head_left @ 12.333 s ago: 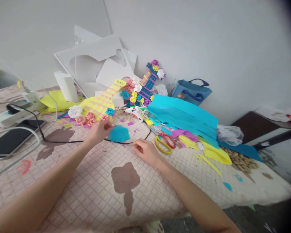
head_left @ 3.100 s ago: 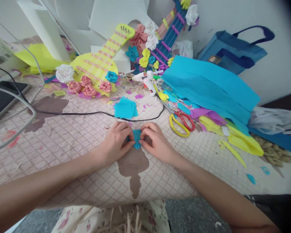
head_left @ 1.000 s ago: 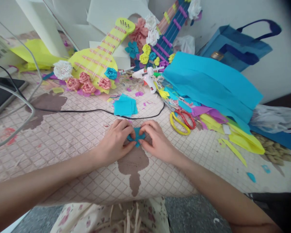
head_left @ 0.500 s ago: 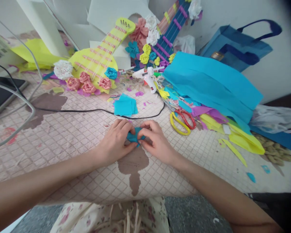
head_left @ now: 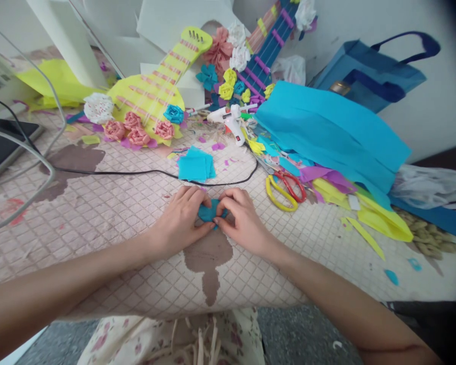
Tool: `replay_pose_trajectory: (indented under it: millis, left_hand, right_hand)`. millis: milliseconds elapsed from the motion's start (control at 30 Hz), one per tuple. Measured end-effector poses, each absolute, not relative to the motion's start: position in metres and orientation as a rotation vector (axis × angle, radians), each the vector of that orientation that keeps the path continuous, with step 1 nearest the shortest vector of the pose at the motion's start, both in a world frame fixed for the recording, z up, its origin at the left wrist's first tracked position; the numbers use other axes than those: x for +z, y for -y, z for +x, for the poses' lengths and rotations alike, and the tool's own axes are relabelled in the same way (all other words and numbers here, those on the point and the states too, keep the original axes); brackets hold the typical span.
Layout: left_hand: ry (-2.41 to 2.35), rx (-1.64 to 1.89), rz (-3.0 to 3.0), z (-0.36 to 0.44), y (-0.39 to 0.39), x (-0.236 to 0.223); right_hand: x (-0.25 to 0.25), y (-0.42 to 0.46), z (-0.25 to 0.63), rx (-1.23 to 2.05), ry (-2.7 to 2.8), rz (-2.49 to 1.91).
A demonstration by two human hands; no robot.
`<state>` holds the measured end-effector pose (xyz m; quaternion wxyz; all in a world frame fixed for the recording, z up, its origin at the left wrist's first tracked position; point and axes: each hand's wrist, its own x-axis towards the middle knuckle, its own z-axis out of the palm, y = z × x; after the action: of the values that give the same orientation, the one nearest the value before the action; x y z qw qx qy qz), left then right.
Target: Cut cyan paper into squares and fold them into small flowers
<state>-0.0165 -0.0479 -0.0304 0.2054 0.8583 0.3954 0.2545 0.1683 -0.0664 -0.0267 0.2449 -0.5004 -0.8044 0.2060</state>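
Note:
Between my two hands a small piece of blue crepe paper (head_left: 207, 213) lies low over the quilted table cover, partly hidden by my fingers. My left hand (head_left: 184, 213) pinches its left side with thumb and fingers. On the right side, my right hand (head_left: 241, 215) grips the paper between thumb and bent forefinger. Just beyond the hands rests a stack of blue paper squares (head_left: 195, 165). Scissors (head_left: 285, 190) with yellow and red handles lie to the right of my right hand.
A black cord (head_left: 137, 173) crosses behind the hands to a white glue gun (head_left: 231, 124). A yellow paper guitar (head_left: 148, 101) with paper roses stands at the back left. Large blue paper (head_left: 334, 132) and a blue bag (head_left: 372, 76) fill the right. A grey cable (head_left: 51, 172) loops at left.
Both hands stay in nearly the same place. The fingers have shifted slightly on the blue paper, and its visible part looks a bit rounder.

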Motion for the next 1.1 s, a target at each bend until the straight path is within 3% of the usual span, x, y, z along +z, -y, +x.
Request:
replay_pose_trajectory:
  millis: [300,567,833,1100]
  left_hand:
    - [-1.054,0.634,2.199,-0.031,0.034,-0.023]
    - [-1.064,0.791,2.268,-0.018,0.046,-0.022]
    - [-1.102,0.66,2.353,-0.012,0.047,-0.029]
    - [-1.126,0.681,2.329,-0.013,0.047,-0.031]
  right_hand:
    - [-0.028,0.067,0.169,0.56,2.196,-1.369]
    - [-0.032,0.067,0.169,0.55,2.184,-1.352]
    - [-0.023,0.06,0.181,0.804,2.175,-1.189]
    - [-0.028,0.06,0.18,0.698,2.134,-1.257]
